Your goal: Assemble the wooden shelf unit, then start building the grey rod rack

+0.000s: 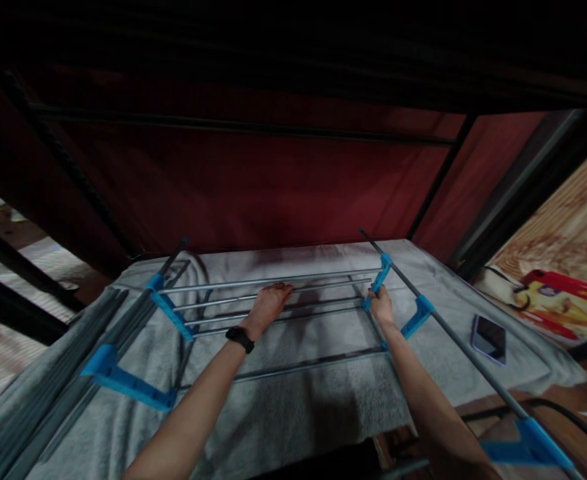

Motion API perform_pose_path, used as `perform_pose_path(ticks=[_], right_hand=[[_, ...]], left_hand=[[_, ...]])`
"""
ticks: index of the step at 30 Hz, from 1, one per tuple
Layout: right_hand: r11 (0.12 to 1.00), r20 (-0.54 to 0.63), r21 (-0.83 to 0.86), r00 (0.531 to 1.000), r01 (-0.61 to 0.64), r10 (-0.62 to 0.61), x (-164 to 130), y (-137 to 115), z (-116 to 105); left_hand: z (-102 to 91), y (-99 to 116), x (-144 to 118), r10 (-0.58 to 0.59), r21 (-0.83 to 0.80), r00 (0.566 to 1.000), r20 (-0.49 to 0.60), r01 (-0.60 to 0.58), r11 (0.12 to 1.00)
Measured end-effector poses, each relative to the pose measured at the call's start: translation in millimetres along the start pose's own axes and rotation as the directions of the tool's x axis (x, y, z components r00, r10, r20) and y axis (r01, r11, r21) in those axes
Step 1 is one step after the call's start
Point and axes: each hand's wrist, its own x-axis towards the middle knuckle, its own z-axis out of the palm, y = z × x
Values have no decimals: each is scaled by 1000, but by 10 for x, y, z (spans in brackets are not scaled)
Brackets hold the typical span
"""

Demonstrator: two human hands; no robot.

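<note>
A half-assembled rack of grey metal tubes and blue plastic brackets stands on a grey blanket (293,413). My left hand (270,305), with a black band on its wrist, is closed over a metal tube (318,287) in the rack's middle. Around the end of a blue bracket (384,270) on the right side, my right hand (382,307) has its fingers curled. The left side carries a matching blue bracket (172,316) and, nearer to me, a larger-looking one (128,387). Another blue bracket (418,315) sits on the long right-hand tube (466,357).
Loose grey tubes (68,380) lie bundled on the blanket at the left. A phone (489,339) rests at the right, near a red and yellow package (568,303). Behind is a dark red panel (273,187) with a black metal frame (243,125); dark beams hang overhead.
</note>
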Motion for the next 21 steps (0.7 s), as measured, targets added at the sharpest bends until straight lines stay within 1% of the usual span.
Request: perform_pose_path(ticks=[3,7,10,16,21], right_hand=[[1000,19,-20,1000,7,-7,-20,-28,-10],[998,29,-62,1000,-1,2,-77,-119,31],[995,30,-96,999,-14,17,-126,-199,77],[991,49,-134,999,-16,23,-195,-298,107],[991,45,-132,999,-18,24,-210,-356,144]], left_hand=[[-40,-30,-59,12,-16,1000,-25,-12,1000],[-110,-54,-144,-42,-64,999,-31,40,997],[-144,-69,-195,-56,-116,998,-29,52,992],[-106,-113,-214,-87,-122,994,-63,79,989],[-90,-119,-199,-69,-136,996,-51,62,989]])
